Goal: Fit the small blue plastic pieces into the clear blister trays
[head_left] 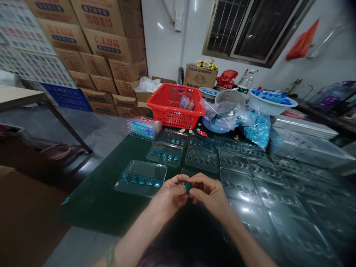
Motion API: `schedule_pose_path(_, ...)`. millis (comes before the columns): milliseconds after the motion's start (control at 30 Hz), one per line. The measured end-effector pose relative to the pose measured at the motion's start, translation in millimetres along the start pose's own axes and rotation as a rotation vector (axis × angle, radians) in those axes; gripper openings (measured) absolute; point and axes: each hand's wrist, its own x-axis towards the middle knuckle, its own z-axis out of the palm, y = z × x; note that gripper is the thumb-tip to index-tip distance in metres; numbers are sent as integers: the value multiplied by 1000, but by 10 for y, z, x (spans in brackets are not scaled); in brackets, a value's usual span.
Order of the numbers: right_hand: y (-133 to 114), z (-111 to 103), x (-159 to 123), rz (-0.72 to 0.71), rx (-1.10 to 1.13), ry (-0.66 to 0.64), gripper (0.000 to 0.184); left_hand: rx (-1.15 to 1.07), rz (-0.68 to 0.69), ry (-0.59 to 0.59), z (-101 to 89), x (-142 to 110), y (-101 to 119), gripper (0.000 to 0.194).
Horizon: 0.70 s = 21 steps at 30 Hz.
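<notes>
At the middle of the table, my left hand [172, 191] and my right hand [207, 189] meet, fingertips pinched together on a small teal-blue piece [187, 186]. It looks like a wrapped sweet, mostly covered by the fingers. To the left of my hands lies a clear plastic tray [125, 189] with a row of several similar blue pieces [142, 180]. Behind it another clear tray [164, 146] also carries a row of blue pieces. Right beside my right hand, clear molded trays [239, 181] cover the table, their hollows without blue pieces. My hands partly hide one tray behind them.
A red basket [175, 115] stands at the back, with stacked filled trays [144, 128] left of it. Bagged blue pieces [257, 128], a blue basin [217, 124] and a white bowl [269, 105] sit back right. Cartons [111, 44] are piled against the wall; a table leg [66, 124] stands left.
</notes>
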Motion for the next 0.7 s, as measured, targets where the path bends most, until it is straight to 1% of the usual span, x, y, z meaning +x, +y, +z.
schedule_pose_path(67, 24, -11, -4, -1, -15, 8, 16, 37, 16, -17, 6, 3, -14, 18)
schedule_pose_path(200, 66, -16, -19, 46, -8, 32, 15, 198, 144, 48, 22, 5, -54, 20)
schedule_pose_path(233, 65, -22, -19, 54, -3, 36, 15, 221, 151, 48, 27, 9, -63, 18)
schedule_pose_path(333, 43, -95, 48, 63, -52, 42, 16, 242, 109, -9, 44, 30, -64, 14)
schedule_pose_path(400, 50, -204, 193, 45, -194, 74, 19, 252, 115, 11, 48, 40, -33, 16)
schedule_pose_path(467, 109, -342, 422, -16, -497, 141, 22, 290, 160, 98, 34, 33, 20, 16)
schedule_pose_path(533, 219, -470, 687, -88, -874, 188, 21, 361, 208, 192, -7, 3, 80, 16)
schedule_pose_path(600, 349, -550, 917, -99, -1049, 188, 18, 440, 235, 247, -74, -42, 128, 17)
schedule_pose_path(700, 494, -565, 1104, -77, -1152, 164, 15, 516, 272, 289, -195, -109, 157, 17)
